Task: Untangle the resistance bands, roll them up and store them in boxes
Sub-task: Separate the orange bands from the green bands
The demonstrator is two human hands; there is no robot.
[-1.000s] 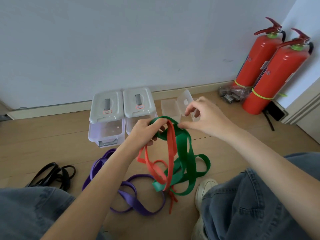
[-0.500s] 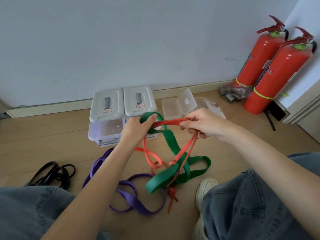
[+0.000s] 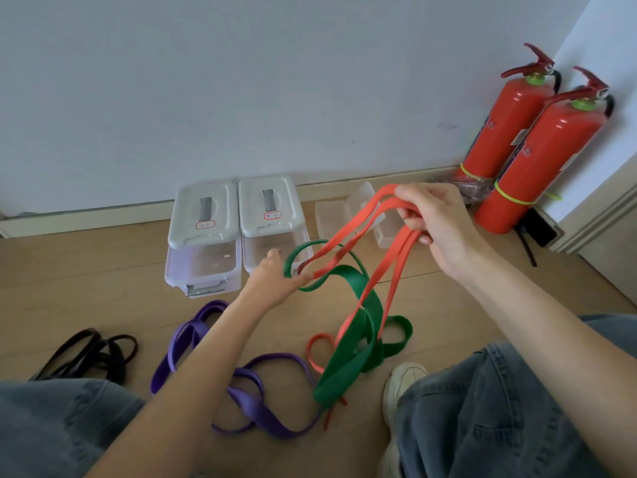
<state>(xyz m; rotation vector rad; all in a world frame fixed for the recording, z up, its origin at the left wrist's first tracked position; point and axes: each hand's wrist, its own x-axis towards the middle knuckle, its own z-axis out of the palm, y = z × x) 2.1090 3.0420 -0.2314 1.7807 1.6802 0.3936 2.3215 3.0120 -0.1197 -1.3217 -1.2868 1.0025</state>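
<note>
My right hand (image 3: 435, 225) grips the orange band (image 3: 348, 232) and holds its loops up above the floor. The orange strands run down through the wide green band (image 3: 358, 336), which is still wound with them. My left hand (image 3: 275, 277) grips a green loop in front of the boxes. A purple band (image 3: 255, 401) lies loose on the floor under my left forearm. A black band (image 3: 89, 353) lies at the far left. Two lidded white boxes (image 3: 206, 215) (image 3: 272, 205) stand by the wall, with small open clear boxes (image 3: 331, 215) to their right.
Two red fire extinguishers (image 3: 537, 150) stand in the right corner against the wall. My jeans-clad knees (image 3: 489, 408) and a white shoe (image 3: 403, 381) frame the lower part of the wooden floor.
My right hand has lifted up and to the right, drawing the orange band out of the green one. The left hand has stayed low on the green loop.
</note>
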